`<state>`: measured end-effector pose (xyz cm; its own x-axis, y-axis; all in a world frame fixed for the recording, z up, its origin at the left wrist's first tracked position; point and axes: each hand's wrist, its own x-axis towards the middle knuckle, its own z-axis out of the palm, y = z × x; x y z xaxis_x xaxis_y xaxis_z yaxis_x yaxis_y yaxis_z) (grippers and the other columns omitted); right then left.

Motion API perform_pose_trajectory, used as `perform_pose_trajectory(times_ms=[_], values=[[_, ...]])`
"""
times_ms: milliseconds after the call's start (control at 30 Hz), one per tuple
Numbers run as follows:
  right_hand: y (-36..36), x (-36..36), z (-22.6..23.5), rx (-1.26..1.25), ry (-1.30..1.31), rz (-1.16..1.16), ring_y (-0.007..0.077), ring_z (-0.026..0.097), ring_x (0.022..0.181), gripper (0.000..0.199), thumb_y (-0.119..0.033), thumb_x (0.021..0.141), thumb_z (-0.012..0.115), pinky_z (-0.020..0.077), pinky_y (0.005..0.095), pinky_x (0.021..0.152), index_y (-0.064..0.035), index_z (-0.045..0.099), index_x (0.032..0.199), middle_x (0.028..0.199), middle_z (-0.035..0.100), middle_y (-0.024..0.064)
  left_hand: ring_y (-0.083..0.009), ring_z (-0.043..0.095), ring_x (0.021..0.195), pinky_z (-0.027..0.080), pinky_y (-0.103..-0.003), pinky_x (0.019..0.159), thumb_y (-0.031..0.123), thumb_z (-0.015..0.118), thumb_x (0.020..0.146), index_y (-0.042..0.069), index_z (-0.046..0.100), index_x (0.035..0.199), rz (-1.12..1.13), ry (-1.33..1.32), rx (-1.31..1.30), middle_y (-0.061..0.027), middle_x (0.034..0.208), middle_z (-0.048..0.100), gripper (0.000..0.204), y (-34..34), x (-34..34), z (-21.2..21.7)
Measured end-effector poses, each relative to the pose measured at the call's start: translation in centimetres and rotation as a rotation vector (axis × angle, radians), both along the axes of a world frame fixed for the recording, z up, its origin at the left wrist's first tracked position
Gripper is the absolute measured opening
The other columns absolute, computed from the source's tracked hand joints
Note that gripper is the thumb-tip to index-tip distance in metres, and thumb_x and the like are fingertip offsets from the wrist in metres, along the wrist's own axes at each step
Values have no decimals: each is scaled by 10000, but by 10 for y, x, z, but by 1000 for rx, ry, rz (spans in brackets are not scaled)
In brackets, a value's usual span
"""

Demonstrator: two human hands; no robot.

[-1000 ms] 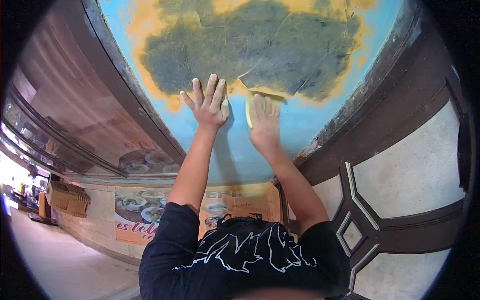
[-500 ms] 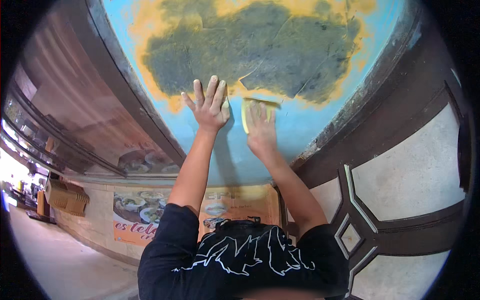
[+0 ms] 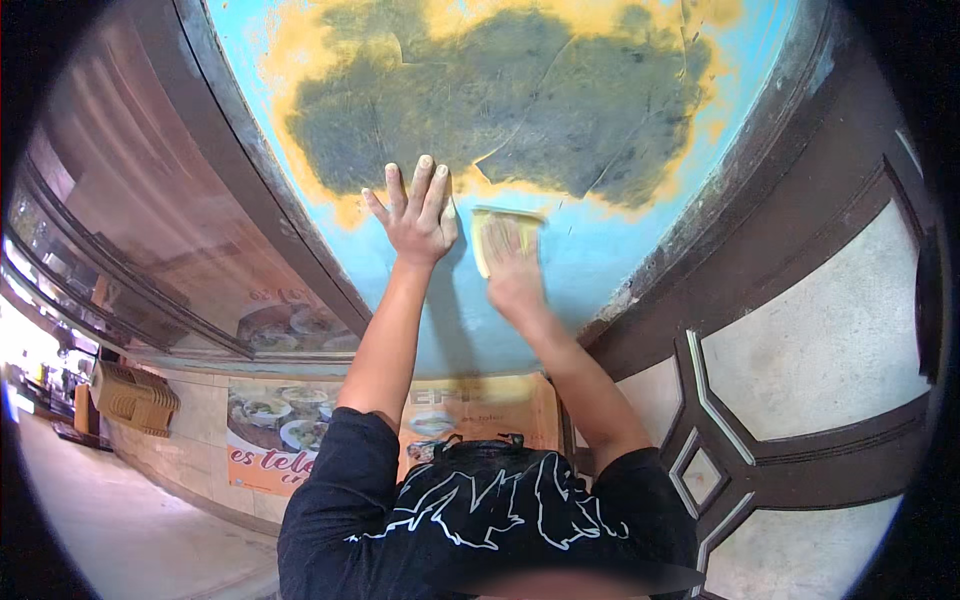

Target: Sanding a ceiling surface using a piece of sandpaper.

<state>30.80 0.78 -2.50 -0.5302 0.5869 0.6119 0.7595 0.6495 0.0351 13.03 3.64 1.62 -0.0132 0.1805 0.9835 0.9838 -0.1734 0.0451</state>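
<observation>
Overhead, your left hand (image 3: 418, 213) lies flat, fingers spread, on the blue wall (image 3: 600, 255) — your right hand (image 3: 512, 268) presses a yellow sanding pad (image 3: 503, 227) beside it.

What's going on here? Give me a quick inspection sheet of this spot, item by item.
Surface: blue painted wall with a dark patch rimmed in yellow, scratched.
Job's things: yellowish sanding pad, flat against the wall.
Clutter: nothing seen.
Hands: left hand spread flat on the wall; right hand pressing the pad.
Cables: nothing seen.
Surroundings: dark wooden frame right, glass panels left, food poster below.
</observation>
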Motion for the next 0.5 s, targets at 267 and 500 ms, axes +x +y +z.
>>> perform_pose_trajectory(times_ms=[267, 500], values=[[5, 3, 37, 61, 112, -35, 422, 343, 1341, 620, -26, 736, 541, 238, 649, 1060, 40, 440, 1344, 1426, 406, 224, -311, 255, 1434, -25, -557, 1157, 259, 525, 880, 220, 625, 1248, 14, -49, -18, 30, 1426, 494, 384, 1, 0, -2], [1, -1, -2, -28, 90, 61, 423, 291, 1375, 649, -22, 721, 544, 201, 653, 1073, 36, 427, 1357, 1451, 364, 233, -308, 253, 1436, -23, -566, 1155, 267, 531, 871, 216, 625, 1239, 5, -38, -6, 34, 1439, 478, 383, 6, 1, -4]])
